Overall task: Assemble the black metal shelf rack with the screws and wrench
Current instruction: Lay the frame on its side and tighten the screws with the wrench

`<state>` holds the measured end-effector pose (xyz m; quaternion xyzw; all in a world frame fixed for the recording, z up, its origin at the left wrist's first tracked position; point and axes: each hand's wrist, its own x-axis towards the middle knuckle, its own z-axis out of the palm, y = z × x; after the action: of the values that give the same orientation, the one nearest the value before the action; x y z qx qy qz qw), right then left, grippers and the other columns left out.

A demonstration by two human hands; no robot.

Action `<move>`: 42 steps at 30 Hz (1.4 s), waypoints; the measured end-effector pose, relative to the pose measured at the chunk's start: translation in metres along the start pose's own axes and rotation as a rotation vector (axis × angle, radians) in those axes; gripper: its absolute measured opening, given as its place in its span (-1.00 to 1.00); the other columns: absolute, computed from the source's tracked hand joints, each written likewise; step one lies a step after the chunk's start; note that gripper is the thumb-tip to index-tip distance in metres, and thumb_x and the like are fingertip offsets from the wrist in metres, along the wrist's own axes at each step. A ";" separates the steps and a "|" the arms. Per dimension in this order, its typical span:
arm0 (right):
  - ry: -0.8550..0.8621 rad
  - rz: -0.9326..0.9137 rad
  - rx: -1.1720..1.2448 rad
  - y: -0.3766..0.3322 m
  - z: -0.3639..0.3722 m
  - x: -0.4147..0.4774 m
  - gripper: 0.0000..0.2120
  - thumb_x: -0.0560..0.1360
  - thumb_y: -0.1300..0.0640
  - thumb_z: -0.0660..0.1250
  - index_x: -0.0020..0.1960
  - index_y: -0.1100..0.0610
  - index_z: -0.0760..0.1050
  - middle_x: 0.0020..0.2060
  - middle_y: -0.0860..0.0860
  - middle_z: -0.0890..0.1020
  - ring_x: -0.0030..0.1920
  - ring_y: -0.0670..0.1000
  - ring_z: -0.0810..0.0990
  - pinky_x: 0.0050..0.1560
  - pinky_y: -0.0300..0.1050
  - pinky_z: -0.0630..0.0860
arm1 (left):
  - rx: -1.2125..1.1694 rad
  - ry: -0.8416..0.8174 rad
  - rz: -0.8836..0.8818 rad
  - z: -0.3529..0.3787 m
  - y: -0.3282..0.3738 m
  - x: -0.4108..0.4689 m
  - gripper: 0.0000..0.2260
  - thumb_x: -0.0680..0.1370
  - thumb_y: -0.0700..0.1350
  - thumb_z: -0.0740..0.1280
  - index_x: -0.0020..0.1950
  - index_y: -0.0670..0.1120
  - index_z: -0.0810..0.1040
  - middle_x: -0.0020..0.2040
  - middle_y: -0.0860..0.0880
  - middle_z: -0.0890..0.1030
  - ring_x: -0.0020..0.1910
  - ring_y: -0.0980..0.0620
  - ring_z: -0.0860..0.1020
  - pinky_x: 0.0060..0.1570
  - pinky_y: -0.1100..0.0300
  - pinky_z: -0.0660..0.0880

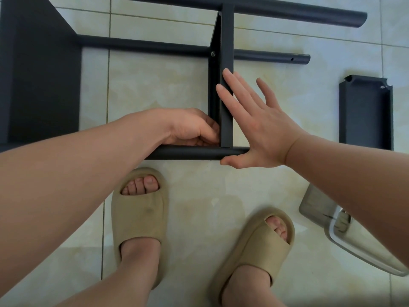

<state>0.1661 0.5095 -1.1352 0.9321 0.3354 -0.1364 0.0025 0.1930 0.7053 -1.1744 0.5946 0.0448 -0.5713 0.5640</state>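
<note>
Presses right hand (259,127) flat, fingers straight and apart, against right face of shelf panel (226,41), with thumb against near tube (188,152). Tucks left hand (192,127), fingers curled, into corner between shelf panel and near tube, just left of right hand; cannot tell whether anything held inside. Beyond both hands: middle tube (143,44) and far tube (287,12), crossed by shelf panel, with screw (213,54) at the middle joint. Well right of right hand: loose panel (365,114) on tiled floor (199,196).
</note>
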 end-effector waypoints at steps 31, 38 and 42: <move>-0.003 -0.003 -0.010 0.000 0.000 0.000 0.17 0.36 -0.55 0.08 0.65 0.23 -0.13 0.63 0.21 -0.14 0.63 0.19 -0.12 0.56 0.34 -0.10 | -0.054 -0.055 0.017 0.000 0.002 -0.002 -0.78 0.55 -0.44 0.24 0.16 -0.27 0.50 -0.30 -0.11 0.63 -0.35 0.04 0.62 -0.30 0.27 0.57; -0.009 -0.001 -0.005 0.000 0.000 0.000 0.17 0.35 -0.56 0.08 0.65 0.23 -0.13 0.63 0.21 -0.14 0.63 0.18 -0.13 0.57 0.32 -0.13 | -0.041 -0.130 -0.034 -0.003 0.000 -0.003 -0.86 0.58 -0.38 0.19 0.06 -0.25 0.51 -0.14 -0.19 0.56 -0.25 -0.01 0.60 -0.21 0.24 0.59; -0.010 -0.001 -0.004 0.001 0.000 0.000 0.17 0.35 -0.55 0.08 0.65 0.22 -0.14 0.63 0.20 -0.15 0.63 0.18 -0.13 0.57 0.32 -0.11 | -0.004 -0.082 -0.017 -0.002 0.000 -0.002 -0.85 0.57 -0.42 0.22 -0.09 -0.22 0.52 -0.32 -0.11 0.58 -0.39 0.06 0.59 -0.35 0.29 0.54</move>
<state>0.1665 0.5093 -1.1358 0.9312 0.3362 -0.1406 0.0062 0.1941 0.7078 -1.1735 0.5692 0.0281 -0.5998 0.5617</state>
